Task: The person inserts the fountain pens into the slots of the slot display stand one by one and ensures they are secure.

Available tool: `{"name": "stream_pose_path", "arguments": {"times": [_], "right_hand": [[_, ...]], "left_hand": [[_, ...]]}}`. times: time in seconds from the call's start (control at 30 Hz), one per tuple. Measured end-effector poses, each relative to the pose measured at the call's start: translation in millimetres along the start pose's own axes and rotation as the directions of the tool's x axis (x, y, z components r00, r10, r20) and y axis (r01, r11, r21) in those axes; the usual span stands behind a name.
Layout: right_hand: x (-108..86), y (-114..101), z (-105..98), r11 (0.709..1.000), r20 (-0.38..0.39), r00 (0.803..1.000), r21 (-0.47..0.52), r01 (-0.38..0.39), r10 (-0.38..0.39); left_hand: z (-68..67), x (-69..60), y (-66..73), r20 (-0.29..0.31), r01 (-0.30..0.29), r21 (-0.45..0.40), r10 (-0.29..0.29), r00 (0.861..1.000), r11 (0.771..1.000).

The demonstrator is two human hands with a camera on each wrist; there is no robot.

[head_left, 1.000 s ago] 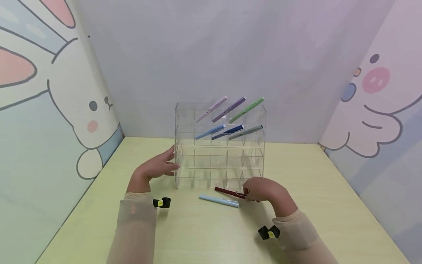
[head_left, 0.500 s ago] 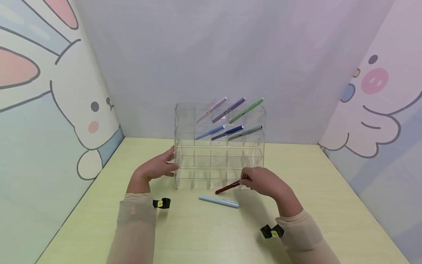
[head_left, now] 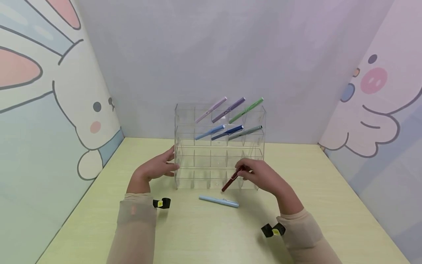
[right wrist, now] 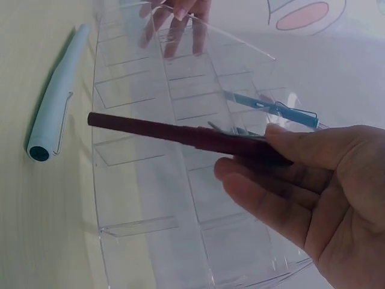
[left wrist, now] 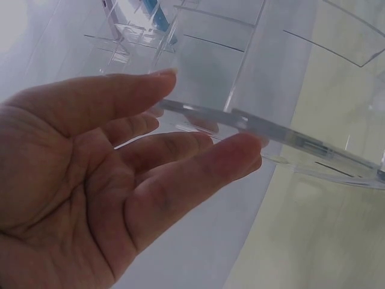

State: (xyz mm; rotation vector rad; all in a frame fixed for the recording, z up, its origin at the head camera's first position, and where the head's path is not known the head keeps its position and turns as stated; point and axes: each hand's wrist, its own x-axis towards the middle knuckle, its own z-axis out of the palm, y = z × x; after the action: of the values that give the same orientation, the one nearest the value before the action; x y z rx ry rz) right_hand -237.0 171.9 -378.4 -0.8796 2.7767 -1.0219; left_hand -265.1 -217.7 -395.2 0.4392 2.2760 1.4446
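A dark red pen point(head_left: 232, 180) is pinched between the thumb and fingers of my right hand point(head_left: 263, 176). It slants down to the left in front of the clear tiered pen rack point(head_left: 219, 161), its clip showing in the right wrist view. My left hand point(head_left: 156, 167) rests against the rack's left side with spread, fairly straight fingers; in the left wrist view the fingertips touch the clear panel point(left wrist: 283, 132). On the table in front of the rack lies a light blue pen point(head_left: 219, 201).
The rack's top tier holds a pink pen point(head_left: 211, 109), a purple pen point(head_left: 229, 109) and a green pen point(head_left: 246, 110). Below them lean a blue pen point(head_left: 210, 132), a dark blue pen point(head_left: 228, 132) and a grey-green pen point(head_left: 245, 132). Cartoon-printed walls surround the table point(head_left: 197, 234).
My right hand has lifted the dark red pen off the table toward the rack's lower tiers, tilting it more steeply. The left hand stays at the rack's side.
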Motion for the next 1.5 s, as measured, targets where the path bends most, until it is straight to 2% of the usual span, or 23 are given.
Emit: {"name": "stream_pose_path", "arguments": {"times": [0.27,0.43,0.57,0.7,0.83,1.03,1.1,1.17,1.27,1.4,1.5], "right_hand": [[1.1,1,-7,0.975,-0.138,0.990,0.218,0.030,0.000],[3.0,-2,-9,0.948,-0.269,0.963,0.304,0.090,-0.005],[8.2,-2,-9,0.904,-0.386,0.922,0.384,0.185,-0.024],[19.0,-5,-8,0.838,-0.480,0.875,0.453,0.305,-0.060],[32.3,-11,-5,0.791,-0.560,0.825,0.471,0.390,-0.073],[51.1,-18,7,0.755,-0.649,0.760,0.480,0.447,-0.038],[55.6,-20,11,0.758,-0.669,0.743,0.471,0.451,-0.026],[58.0,-21,14,0.763,-0.678,0.735,0.466,0.447,-0.017],[57.8,-27,17,0.784,-0.679,0.734,0.442,0.436,-0.026],[55.3,-36,19,0.805,-0.658,0.753,0.428,0.412,-0.035],[55.0,-38,21,0.821,-0.631,0.775,0.428,0.378,-0.028]], "left_hand": [[-0.3,0.1,-3.0,0.003,-0.005,-0.016,0.005,1.000,1.000],[-0.4,1.6,-3.6,0.005,-0.013,-0.028,0.013,1.000,1.000],[-0.7,5.2,-2.9,0.008,-0.035,-0.032,0.036,0.999,0.999],[-1.9,6.5,-2.6,0.003,-0.024,-0.025,0.024,1.000,0.999],[-2.8,6.2,-3.7,0.008,-0.031,-0.026,0.031,0.999,0.999],[-2.2,6.2,-4.8,0.010,-0.023,-0.031,0.023,1.000,0.999],[-2.2,6.6,-5.3,0.011,-0.030,-0.033,0.031,0.999,0.999],[-2.0,6.8,-5.1,0.012,-0.031,-0.040,0.032,0.999,0.999],[-1.8,7.2,-4.5,0.018,-0.044,-0.041,0.045,0.999,0.998],[-1.9,7.1,-4.1,0.017,-0.042,-0.038,0.043,0.999,0.998],[-1.9,6.9,-4.0,0.018,-0.039,-0.036,0.039,0.999,0.999]]}}
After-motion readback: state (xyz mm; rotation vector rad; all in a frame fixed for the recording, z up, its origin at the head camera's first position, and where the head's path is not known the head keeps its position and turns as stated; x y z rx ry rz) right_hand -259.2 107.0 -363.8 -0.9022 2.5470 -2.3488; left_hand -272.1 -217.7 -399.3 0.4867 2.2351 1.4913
